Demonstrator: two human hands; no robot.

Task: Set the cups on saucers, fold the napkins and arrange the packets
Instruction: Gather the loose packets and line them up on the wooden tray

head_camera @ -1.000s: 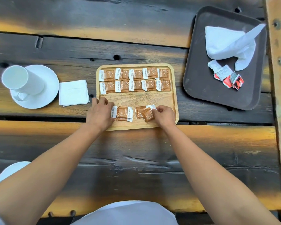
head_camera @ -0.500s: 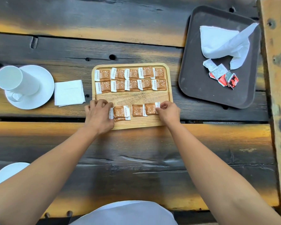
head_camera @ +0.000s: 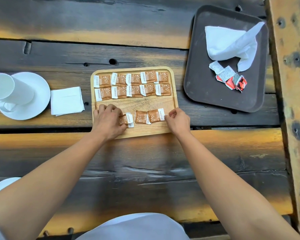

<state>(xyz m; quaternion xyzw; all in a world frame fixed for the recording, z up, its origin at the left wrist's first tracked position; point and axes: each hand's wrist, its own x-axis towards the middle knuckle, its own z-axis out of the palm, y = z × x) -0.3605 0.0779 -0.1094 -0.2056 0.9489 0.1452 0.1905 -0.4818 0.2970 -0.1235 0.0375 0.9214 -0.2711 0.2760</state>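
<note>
Our right hand [head_camera: 177, 121] pinches the white end of the outermost packet [head_camera: 156, 115]; our left hand [head_camera: 107, 121] covers a small stack [head_camera: 127, 120]. We should slide each packet flat, edges touching, matching the rows beyond our fingers.

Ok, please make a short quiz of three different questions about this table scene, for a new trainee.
1. True or false: the white cup lies on its side on the round white saucer.
2. How many complete rows of brown sugar packets are on the light wooden tray? A) one B) two C) four
3. Fill in: the crumpled white napkin and the red and white packets lie on the dark ______ tray.

Key:
1. False: it stands upright.
2. B; the left hand and the right hand are working on a third row nearer the person.
3. Brown.
</note>
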